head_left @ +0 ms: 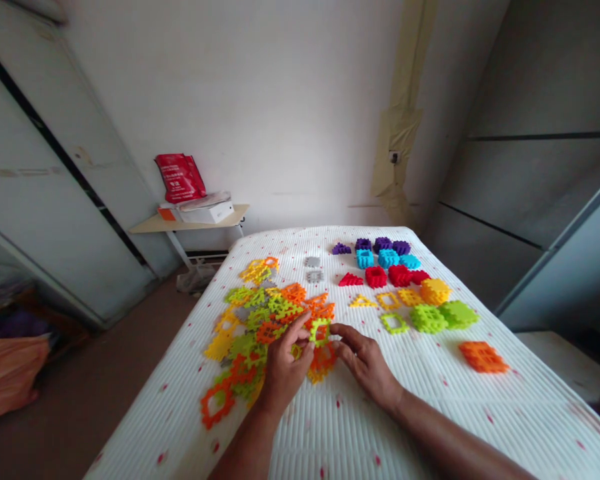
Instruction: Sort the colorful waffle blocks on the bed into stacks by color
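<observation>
My left hand [289, 357] pinches a lime-green interlocking frame piece [313, 337] with a toothed rim and an open centre, just above the pile. My right hand [363, 360] is at the piece's right edge, thumb and index finger apart; whether the fingertips touch it I cannot tell. Beneath and left of the hands spreads a mixed pile of toothed plastic pieces [250, 343] in orange, green, yellow and grey. One orange frame [211, 419] lies at its near left end. Part of the pile is hidden behind my left hand.
Sorted stacks stand on the right of the padded table cover [400, 440]: purple [383, 245], blue [389, 258], red [399, 275], yellow [435, 291], green [429, 318] and orange [483, 357]. Two grey pieces [315, 276] lie at centre back. A side table [153, 225] holds a red bag [179, 179].
</observation>
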A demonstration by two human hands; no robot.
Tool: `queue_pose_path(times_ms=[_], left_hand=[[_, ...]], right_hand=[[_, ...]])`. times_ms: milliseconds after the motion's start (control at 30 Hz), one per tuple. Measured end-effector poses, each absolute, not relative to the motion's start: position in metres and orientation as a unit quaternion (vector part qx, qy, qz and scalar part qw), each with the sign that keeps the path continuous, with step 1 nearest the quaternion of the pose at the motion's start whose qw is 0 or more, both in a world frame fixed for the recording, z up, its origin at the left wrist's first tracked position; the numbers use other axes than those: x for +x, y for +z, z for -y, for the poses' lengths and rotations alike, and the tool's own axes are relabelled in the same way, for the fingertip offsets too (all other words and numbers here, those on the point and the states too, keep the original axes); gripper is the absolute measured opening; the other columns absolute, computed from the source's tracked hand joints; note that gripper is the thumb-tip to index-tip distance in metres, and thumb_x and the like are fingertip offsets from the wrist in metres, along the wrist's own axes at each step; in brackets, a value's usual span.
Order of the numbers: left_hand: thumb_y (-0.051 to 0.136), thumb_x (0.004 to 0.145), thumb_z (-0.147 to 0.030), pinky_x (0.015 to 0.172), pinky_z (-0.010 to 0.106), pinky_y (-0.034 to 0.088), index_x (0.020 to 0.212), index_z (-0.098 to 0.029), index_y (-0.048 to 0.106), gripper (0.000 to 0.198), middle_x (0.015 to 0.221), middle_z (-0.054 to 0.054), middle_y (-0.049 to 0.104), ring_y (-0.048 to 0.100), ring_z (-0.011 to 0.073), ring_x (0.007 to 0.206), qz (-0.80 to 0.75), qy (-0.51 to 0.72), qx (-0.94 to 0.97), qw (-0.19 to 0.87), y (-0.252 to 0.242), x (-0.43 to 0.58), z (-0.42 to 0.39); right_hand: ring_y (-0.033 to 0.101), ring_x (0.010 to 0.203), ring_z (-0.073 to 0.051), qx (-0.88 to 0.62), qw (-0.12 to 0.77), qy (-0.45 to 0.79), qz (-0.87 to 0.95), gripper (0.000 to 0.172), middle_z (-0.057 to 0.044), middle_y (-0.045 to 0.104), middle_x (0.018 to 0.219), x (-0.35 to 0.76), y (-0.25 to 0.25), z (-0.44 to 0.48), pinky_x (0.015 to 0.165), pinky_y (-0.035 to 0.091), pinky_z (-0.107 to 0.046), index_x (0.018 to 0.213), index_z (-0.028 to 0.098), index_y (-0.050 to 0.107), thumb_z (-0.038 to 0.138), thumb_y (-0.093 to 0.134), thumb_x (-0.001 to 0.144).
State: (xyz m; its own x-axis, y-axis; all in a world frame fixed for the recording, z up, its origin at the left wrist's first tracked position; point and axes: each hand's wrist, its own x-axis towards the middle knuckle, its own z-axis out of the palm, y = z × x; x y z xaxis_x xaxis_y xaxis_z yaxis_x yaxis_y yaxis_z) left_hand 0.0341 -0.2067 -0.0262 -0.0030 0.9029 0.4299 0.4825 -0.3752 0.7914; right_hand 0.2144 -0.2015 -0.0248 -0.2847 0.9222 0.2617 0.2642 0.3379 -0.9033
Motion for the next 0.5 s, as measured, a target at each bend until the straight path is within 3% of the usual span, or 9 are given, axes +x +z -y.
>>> queue_pose_path(times_ms=[300,500], left_hand=[[0.058,0.072,-0.01,0.075,0.024,0.053,0.11,-0.02,0.063,0.04,0.086,0.002,0.071,0.066,0.0126,0.076,-0.501,0.466,0.712,0.156,-0.032,0.037,0.205],[0.056,0.076,-0.01,0.081,0.026,0.054,0.111,-0.022,0.061,0.038,0.098,0.005,0.071,0.067,0.0149,0.087,-0.441,0.454,0.772,0.067,-0.031,0.045,0.208]], right_hand=[[0.059,0.083,-0.018,-0.432,0.44,0.346,0.707,0.04,-0.009,0.064,0.099,0.216,-0.032,0.199,0.068,0.049,-0.029,0.119,0.017,0.054,0.042,0.047,0.089],[0.058,0.086,-0.02,-0.431,0.451,0.344,0.701,0.054,-0.009,0.062,0.102,0.218,-0.042,0.193,0.069,0.047,-0.031,0.125,0.017,0.05,0.047,0.058,0.081]])
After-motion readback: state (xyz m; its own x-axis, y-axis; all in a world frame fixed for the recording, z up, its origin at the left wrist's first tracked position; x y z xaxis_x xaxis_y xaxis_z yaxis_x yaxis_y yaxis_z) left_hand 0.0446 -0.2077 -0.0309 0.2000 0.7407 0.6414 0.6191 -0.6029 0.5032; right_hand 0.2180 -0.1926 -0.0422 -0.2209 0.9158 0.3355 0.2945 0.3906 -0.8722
